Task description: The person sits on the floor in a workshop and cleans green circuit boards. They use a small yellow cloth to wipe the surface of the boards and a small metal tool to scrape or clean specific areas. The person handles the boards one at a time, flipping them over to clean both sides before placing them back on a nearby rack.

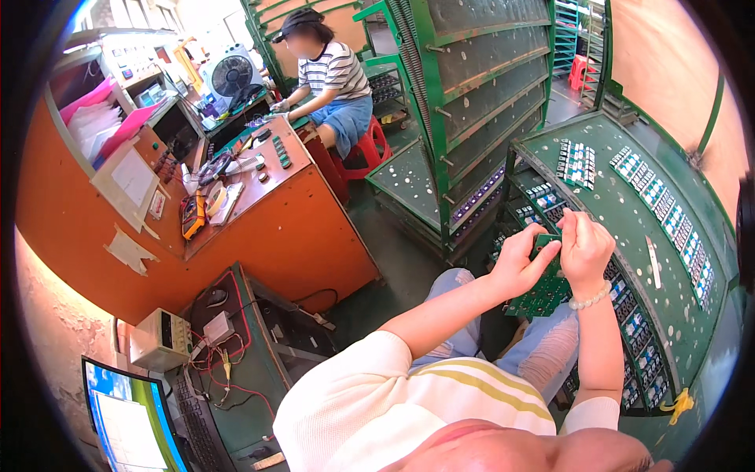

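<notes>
In front of my knees, a green circuit board panel (538,297) hangs below my hands. My left hand (519,258) is closed on its upper part, with the thumb across the board's edge. My right hand (586,250), with a beaded bracelet (591,296) at the wrist, is closed at the board's upper right edge. Its fingertips pinch there, and whether they hold a small part as well is too small to tell. Part of the board is hidden behind my right hand and wrist.
On my right, a green workbench (621,208) carries rows of small boards (668,212) and a pale strip (653,262). More boards (641,346) fill the shelf beneath. A green metal rack (440,141) stands ahead. A co-worker (334,79) sits at an orange bench (295,228); a monitor (134,417) is lower left.
</notes>
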{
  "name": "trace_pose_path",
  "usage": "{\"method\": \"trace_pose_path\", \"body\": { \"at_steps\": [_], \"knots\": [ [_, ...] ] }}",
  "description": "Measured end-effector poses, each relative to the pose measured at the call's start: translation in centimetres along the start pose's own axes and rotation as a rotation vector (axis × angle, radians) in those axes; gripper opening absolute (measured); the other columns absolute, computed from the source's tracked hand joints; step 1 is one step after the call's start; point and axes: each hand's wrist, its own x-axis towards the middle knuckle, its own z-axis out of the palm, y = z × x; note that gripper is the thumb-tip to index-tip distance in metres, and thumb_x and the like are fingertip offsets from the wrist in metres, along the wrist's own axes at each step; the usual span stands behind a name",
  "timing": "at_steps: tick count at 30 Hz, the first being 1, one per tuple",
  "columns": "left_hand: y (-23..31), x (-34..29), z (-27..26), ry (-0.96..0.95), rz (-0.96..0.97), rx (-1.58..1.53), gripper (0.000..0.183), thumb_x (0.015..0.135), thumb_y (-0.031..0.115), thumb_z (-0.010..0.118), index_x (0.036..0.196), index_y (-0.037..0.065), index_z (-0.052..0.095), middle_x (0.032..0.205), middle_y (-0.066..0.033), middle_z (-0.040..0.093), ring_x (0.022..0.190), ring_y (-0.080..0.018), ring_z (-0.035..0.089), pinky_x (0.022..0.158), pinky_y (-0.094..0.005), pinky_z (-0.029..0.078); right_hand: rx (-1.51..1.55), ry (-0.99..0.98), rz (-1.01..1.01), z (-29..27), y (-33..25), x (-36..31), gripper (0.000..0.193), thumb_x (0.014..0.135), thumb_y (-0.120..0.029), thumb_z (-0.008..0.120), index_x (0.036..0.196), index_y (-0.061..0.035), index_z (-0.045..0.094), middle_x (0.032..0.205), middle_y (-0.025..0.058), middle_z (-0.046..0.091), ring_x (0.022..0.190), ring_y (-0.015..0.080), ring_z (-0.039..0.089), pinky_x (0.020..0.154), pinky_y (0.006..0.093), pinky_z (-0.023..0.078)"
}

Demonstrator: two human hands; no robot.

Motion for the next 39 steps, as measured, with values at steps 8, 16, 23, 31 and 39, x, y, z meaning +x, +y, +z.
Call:
{"method": "trace_pose_path", "body": {
  "at_steps": [8, 16, 23, 31, 39],
  "knots": [
    [1.0, 0.2, -0.1, -0.033, -0.158, -0.046, 0.021, 0.086, 0.013, 0.066, 0.095, 0.0, 0.052, 0.066, -0.0068, 0.056, 0.058, -0.0143, 0.052, 0.053, -0.0307, 0.041, 0.029, -0.053, 0.079, 0.6, 0.2, 0.3, 0.016, 0.09, -0.014, 0.06, 0.076, -0.0076, 0.06, 0.057, 0.0043, 0.061, 0.047, 0.0229, 0.059, 0.045, 0.0343, 0.043],
    [-0.2, 0.4, -0.8, -0.104, -0.234, -0.066, 0.023, 0.089, 0.018, 0.064, 0.099, 0.0, 0.053, 0.074, -0.0081, 0.058, 0.068, -0.0132, 0.054, 0.062, -0.0297, 0.045, 0.119, -0.131, 0.182, 1.1, 0.3, 0.2, 0.019, 0.093, -0.019, 0.057, 0.077, -0.0092, 0.06, 0.057, 0.0037, 0.062, 0.048, 0.0244, 0.061, 0.044, 0.0351, 0.044],
    [-1.3, 1.3, -1.2, -0.1, -0.294, -0.251, 0.014, 0.098, 0.013, 0.049, 0.099, 0.001, 0.055, 0.084, -0.0019, 0.057, 0.079, -0.0062, 0.051, 0.069, -0.0244, 0.044, 0.265, -0.192, 0.271, 1.9, 1.4, 0.3, 0.022, 0.092, -0.03, 0.056, 0.086, -0.0116, 0.066, 0.065, 0.0056, 0.066, 0.062, 0.026, 0.065, 0.052, 0.0379, 0.048],
    [-2.2, 2.7, -3.1, 0.134, -0.5, -0.635, 0.029, 0.102, 0.032, 0.041, 0.095, 0.007, 0.054, 0.083, 0.0035, 0.055, 0.077, -0.0023, 0.049, 0.068, -0.0204, 0.042, 0.311, -0.203, 0.517, -4.5, 2.0, 11.3, 0.065, 0.097, -0.032, 0.052, 0.146, -0.005, 0.018, 0.098, 0.0134, 0.066, 0.077, 0.0175, 0.06, 0.068, 0.0259, 0.051],
    [-2.9, 2.8, -3.2, 0.276, -0.522, -0.657, 0.027, 0.102, 0.032, 0.043, 0.093, 0.009, 0.054, 0.084, 0.0061, 0.051, 0.078, -0.0022, 0.044, 0.07, -0.0197, 0.039, 1.12, -0.652, 0.71, -0.6, 1.0, -2.0, 0.055, 0.094, -0.022, 0.059, 0.136, 0.0026, 0.033, 0.11, 0.0088, 0.059, 0.098, 0.0128, 0.056, 0.085, 0.0286, 0.047]
  ]
}}
